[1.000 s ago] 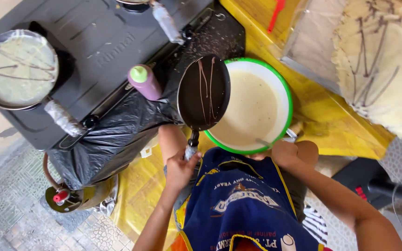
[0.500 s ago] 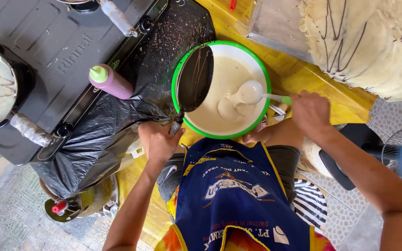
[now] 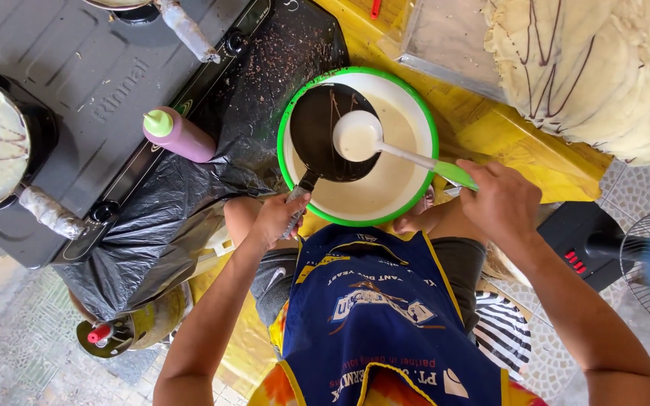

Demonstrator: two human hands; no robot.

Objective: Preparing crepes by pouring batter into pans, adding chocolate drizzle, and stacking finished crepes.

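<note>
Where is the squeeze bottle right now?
In the head view, the purple squeeze bottle with a green cap lies left of the green-rimmed batter bowl, on the black plastic sheet at the stove's edge.

Pan [image 3: 323, 135] over bowl [image 3: 415, 113], ladle [image 3: 357, 136] above, bottle [image 3: 178, 135] seemingly left.

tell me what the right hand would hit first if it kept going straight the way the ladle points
Likely the small black pan, tilted over the green-rimmed batter bowl. The right hand aims the white ladle at it; its cup looks just above the pan, though depth is unclear.
</note>
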